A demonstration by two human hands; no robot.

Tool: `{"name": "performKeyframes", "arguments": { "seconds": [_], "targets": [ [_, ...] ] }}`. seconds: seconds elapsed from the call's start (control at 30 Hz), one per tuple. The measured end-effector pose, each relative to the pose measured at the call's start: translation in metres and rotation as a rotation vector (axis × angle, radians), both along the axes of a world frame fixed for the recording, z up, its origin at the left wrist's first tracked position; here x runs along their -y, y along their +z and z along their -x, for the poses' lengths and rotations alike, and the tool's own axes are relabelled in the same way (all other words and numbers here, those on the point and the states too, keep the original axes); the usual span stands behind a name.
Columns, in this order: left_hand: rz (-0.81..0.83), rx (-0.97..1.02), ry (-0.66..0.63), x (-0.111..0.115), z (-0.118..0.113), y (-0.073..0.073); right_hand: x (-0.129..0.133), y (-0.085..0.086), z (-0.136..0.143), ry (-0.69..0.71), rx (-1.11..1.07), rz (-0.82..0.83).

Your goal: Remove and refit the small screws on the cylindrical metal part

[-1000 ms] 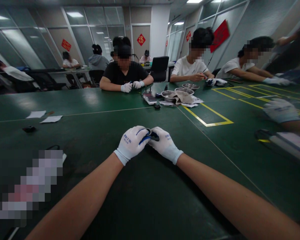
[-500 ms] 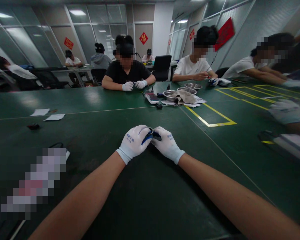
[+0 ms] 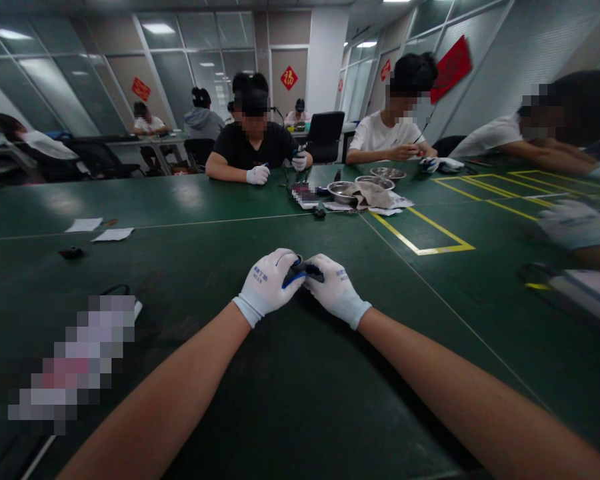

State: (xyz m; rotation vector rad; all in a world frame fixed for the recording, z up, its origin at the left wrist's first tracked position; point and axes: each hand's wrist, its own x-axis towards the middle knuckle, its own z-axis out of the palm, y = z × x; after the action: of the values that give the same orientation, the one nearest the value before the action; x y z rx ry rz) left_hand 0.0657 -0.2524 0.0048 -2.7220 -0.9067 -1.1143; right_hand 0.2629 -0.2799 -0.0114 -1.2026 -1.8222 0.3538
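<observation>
Both my hands wear white knitted gloves with blue palms and meet over the green table [image 3: 260, 373]. Fingers of my left hand [image 3: 270, 283] are curled round a small dark object [image 3: 299, 263] with a thin curved rim; its kind cannot be made out. My right hand [image 3: 333, 287] pinches at the same object from the other side, thumb and fingertips close to the left thumb. Most of the object is hidden by the gloves.
A pixelated flat pack [image 3: 85, 353] lies left, with paper sheets [image 3: 113, 234] and a small dark item [image 3: 71, 253] beyond. Metal bowls [image 3: 343, 192] and a cloth [image 3: 373, 195] stand farther back. Co-workers sit opposite; a gloved hand [image 3: 575, 223] reaches in at right.
My hands stay in nearly the same place; the held object's rim has turned slightly and shows less. Across the table, a co-worker in black has moved their gloved hands apart.
</observation>
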Motion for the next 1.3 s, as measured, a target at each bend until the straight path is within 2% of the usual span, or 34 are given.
{"name": "performKeyframes", "arguments": {
  "seconds": [0.6, 1.3],
  "targets": [
    [0.038, 0.067, -0.028, 0.0, 0.0015, 0.0016, 0.0013, 0.001, -0.0023, 0.033, -0.002, -0.007],
    [0.041, 0.071, 0.01, -0.0004, 0.0006, 0.0012, 0.0025, 0.0015, 0.0002, 0.011, 0.014, -0.004]
  ]
}}
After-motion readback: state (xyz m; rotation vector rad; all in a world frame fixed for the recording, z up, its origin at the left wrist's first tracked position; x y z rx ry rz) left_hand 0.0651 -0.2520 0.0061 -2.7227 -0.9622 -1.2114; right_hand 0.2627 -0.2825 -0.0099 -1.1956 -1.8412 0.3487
